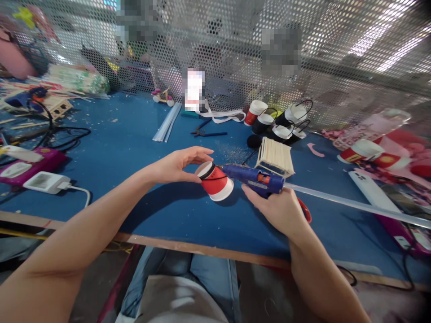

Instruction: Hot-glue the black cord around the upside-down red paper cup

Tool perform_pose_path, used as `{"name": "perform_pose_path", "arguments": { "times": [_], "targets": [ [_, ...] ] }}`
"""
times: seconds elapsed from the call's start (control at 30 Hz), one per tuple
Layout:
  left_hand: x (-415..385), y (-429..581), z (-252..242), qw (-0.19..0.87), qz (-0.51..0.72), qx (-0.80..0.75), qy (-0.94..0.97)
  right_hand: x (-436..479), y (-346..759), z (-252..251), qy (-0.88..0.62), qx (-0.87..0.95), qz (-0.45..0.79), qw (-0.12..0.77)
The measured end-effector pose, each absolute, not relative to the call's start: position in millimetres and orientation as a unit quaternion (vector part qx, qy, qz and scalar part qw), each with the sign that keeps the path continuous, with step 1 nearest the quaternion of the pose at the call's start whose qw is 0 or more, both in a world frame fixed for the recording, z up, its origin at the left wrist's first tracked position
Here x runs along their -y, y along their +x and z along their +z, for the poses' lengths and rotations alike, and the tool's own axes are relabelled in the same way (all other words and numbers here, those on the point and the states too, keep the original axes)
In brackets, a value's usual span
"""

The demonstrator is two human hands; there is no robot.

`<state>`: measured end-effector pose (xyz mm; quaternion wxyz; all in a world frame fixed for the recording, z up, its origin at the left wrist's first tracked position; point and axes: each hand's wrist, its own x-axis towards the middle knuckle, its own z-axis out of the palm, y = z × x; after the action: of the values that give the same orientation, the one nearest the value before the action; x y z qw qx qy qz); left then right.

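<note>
A red and white paper cup (218, 186) with a black cord around it is tilted over the blue table. My left hand (177, 165) grips it near the rim, thumb below and fingers above. In my right hand (281, 208) is a blue hot glue gun (252, 178), its nozzle at the cup's upper side by the cord. Whether the nozzle touches the cup, I cannot tell. A long translucent glue stick (340, 200) runs out of the gun's back to the right. Just beyond the gun stands a small frame of wooden sticks (276, 156).
Pliers (210, 133), glue sticks (167, 123) and white ribbon (225, 117) lie toward the perforated screen (232, 58). Several corded cups (263, 122) stand at the back right. Power strips (40, 163) and cables are at the left; a white phone (373, 190) lies right.
</note>
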<state>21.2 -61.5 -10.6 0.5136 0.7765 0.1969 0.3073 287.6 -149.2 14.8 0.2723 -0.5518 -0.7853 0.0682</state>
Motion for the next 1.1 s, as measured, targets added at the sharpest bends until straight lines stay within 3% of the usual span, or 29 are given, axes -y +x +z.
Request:
{"name": "perform_pose_path", "arguments": {
  "times": [0.4,0.57,0.83,1.1],
  "targets": [
    [60.3,20.8,-15.1,0.491,0.333,-0.223,0.773,140.2,286.6,23.1,-0.623,0.639,0.241,0.381],
    [58.0,19.4,-15.2,0.482,0.345,-0.251,0.766,109.5,321.3,32.4,-0.672,0.573,0.135,0.45],
    [59.3,19.4,-13.6,0.453,0.339,-0.28,0.776,46.7,367.9,26.1,-0.831,0.537,-0.035,0.142],
    [58.8,19.3,-15.8,0.438,0.338,-0.278,0.785,57.1,346.0,18.8,-0.836,0.519,-0.114,0.137]
  ]
}}
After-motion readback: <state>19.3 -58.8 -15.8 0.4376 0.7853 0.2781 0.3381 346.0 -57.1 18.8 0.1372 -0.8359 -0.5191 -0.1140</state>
